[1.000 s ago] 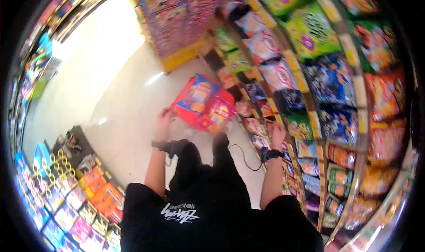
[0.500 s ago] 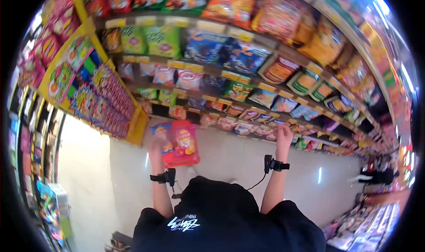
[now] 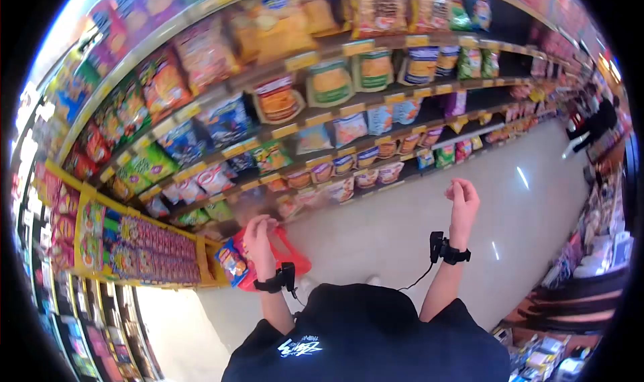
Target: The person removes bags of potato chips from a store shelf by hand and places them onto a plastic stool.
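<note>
Both hands are raised in front of the body, a strapped device on each wrist. My left hand (image 3: 259,237) hangs above a red basket (image 3: 295,248) on the floor and partly covers it; its fingers are curled loosely and hold nothing visible. A blue snack bag (image 3: 232,264) lies in the basket, with a pink one mostly hidden behind the hand. Over the floor to the right is my right hand (image 3: 463,197), fingers bent and apart, nothing in them.
Long shelves of snack bags (image 3: 329,81) curve across the front. A yellow display rack (image 3: 141,244) stands at left. Far right, a person in dark clothes (image 3: 594,123) is near the shelves. Goods on a low display (image 3: 550,355) are at lower right.
The view has swung right along the shelves, so the basket and yellow rack now sit farther left and lower. My left hand now overlaps the basket more. Both hands stay raised and apart.
</note>
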`<action>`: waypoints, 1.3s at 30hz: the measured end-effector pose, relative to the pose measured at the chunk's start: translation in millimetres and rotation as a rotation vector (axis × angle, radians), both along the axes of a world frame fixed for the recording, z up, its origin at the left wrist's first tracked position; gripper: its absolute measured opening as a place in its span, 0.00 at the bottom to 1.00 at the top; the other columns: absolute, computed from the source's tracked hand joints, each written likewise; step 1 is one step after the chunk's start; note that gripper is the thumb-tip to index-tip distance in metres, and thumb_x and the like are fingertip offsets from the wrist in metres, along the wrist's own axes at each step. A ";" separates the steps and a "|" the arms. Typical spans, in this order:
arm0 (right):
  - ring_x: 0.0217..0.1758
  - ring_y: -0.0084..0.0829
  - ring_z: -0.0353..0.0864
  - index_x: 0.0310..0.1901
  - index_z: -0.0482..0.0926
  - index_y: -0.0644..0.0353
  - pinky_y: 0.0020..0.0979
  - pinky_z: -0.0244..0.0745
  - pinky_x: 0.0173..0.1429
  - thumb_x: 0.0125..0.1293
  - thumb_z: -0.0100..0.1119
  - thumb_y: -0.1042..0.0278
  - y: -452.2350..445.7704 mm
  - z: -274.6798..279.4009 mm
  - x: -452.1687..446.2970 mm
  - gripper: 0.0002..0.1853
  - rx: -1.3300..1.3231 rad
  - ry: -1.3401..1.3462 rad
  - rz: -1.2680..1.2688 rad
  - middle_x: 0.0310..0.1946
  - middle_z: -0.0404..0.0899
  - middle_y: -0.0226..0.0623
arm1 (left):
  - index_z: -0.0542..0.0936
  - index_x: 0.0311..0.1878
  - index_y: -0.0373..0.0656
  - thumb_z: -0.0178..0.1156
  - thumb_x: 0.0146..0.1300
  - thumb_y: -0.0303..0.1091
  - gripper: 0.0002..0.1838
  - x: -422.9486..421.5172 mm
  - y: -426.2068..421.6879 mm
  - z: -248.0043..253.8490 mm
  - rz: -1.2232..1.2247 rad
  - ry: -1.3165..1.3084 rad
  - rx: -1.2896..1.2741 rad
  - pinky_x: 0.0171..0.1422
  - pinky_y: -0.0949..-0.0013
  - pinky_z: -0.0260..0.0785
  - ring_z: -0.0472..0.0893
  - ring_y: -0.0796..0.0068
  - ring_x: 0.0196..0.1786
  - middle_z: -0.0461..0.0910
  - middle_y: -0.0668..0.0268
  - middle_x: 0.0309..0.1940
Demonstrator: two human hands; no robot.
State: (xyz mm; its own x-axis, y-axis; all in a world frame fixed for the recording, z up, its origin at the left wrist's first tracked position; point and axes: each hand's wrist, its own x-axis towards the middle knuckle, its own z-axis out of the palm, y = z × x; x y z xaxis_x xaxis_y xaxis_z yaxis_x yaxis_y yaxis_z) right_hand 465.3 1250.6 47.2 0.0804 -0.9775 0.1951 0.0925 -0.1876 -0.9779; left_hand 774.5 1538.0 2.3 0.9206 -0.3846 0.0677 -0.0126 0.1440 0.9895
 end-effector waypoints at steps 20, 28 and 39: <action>0.29 0.22 0.75 0.37 0.78 0.67 0.26 0.74 0.39 0.66 0.52 0.73 -101.5 -5.4 -136.2 0.07 0.049 0.071 -0.096 0.23 0.75 0.30 | 0.78 0.39 0.36 0.51 0.67 0.28 0.08 -125.6 -273.8 4.8 -0.375 0.012 -0.097 0.43 0.75 0.69 0.78 0.78 0.34 0.80 0.65 0.30; 0.31 0.23 0.76 0.38 0.77 0.68 0.25 0.73 0.40 0.67 0.51 0.74 -227.8 14.2 -119.9 0.07 0.027 0.106 -0.010 0.26 0.76 0.32 | 0.78 0.39 0.36 0.51 0.67 0.28 0.08 -123.8 -393.1 7.0 -0.283 -0.074 -0.050 0.43 0.74 0.70 0.79 0.78 0.35 0.80 0.66 0.30; 0.32 0.23 0.76 0.39 0.77 0.67 0.25 0.74 0.41 0.66 0.51 0.75 -404.8 45.8 -186.6 0.06 -0.067 0.234 -0.156 0.26 0.76 0.32 | 0.78 0.36 0.34 0.49 0.64 0.25 0.08 -191.9 -631.8 28.2 -0.465 -0.107 -0.074 0.41 0.74 0.70 0.79 0.78 0.34 0.80 0.65 0.31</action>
